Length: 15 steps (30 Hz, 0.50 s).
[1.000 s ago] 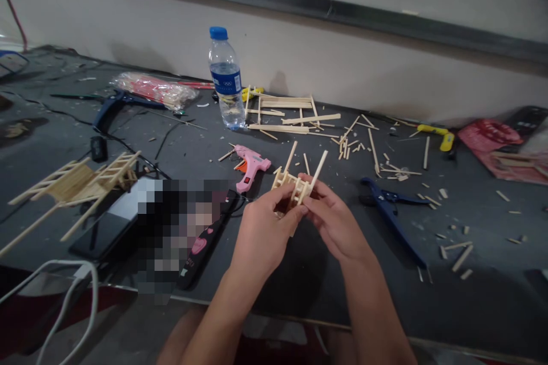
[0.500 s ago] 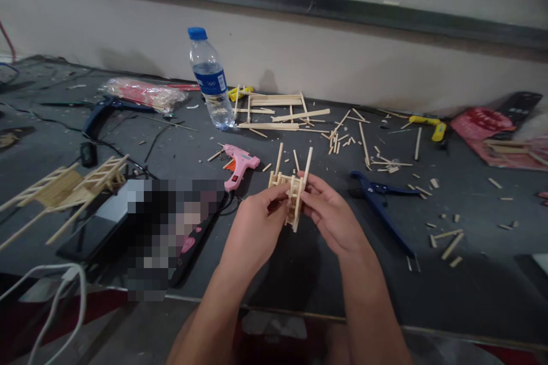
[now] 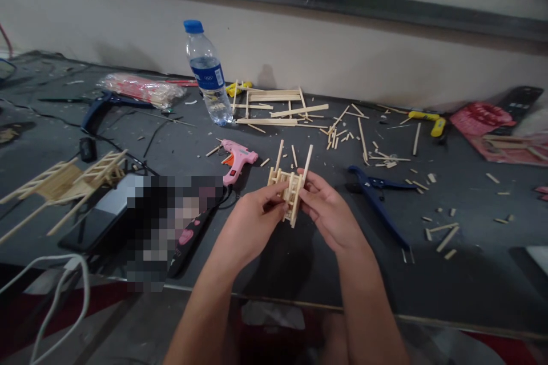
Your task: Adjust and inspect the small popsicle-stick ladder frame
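Both my hands hold a small frame of thin wooden sticks point(image 3: 291, 185) just above the dark table point(image 3: 471, 274). My left hand point(image 3: 252, 222) pinches its left side with thumb and fingers closed. On the frame's right side my right hand point(image 3: 329, 214) grips with closed fingers. Two longer sticks of the frame point up and away from me. A pink glue gun point(image 3: 237, 158) lies just beyond my left hand. Blue-handled cutters point(image 3: 377, 197) lie to the right of my right hand.
A water bottle point(image 3: 206, 74) stands near the wall beside a stick lattice point(image 3: 269, 105). A larger stick model point(image 3: 60, 182) lies at the left over a phone point(image 3: 100, 214). Stick offcuts litter the right half. Yellow cutters point(image 3: 428, 120), a red packet point(image 3: 488, 122), cables and a white cord point(image 3: 64, 291) lie around.
The stick frame has been turned in my hands from tilted to more upright. The view has shifted slightly, so the objects on the table sit further left.
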{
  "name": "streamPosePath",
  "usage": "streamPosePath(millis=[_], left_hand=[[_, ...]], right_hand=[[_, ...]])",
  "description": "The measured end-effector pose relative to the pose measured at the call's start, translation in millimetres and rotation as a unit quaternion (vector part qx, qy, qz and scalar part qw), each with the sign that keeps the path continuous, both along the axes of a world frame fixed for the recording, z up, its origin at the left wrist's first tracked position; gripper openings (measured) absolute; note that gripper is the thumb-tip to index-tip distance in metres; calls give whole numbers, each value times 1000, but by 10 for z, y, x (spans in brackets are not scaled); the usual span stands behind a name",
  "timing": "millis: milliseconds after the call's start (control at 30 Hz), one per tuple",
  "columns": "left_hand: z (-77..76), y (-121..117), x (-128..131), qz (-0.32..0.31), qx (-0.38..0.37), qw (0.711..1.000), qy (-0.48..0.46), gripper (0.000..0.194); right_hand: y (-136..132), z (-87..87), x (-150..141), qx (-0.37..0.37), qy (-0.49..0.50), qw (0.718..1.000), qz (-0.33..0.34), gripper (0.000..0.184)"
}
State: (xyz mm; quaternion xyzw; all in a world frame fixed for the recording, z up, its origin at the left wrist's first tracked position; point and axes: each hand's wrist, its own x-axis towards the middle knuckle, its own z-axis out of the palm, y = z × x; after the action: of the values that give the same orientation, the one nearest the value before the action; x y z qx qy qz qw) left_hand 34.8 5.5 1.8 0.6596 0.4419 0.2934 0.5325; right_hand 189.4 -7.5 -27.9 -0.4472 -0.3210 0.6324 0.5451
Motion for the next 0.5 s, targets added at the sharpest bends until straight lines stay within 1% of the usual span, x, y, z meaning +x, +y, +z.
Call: streamPosePath(millis=[133,333,433,500], left_hand=[[-18,7,8,7,-10,1000,-1,41],[-3,10,58,-11,-17,1000,-6,39],[-9,11,79,-8,-20,999,-27,38],[-19,14,86,-2,-28,998,-47,37]], right_hand=[[-16,-16,18,7,-7,1000,6,42],[-40,-29,72,13,-21,1000,7,41],[-59,-7,101,22,-23,999,8,42],[-73,14,119,37,-18,999,21,44]])
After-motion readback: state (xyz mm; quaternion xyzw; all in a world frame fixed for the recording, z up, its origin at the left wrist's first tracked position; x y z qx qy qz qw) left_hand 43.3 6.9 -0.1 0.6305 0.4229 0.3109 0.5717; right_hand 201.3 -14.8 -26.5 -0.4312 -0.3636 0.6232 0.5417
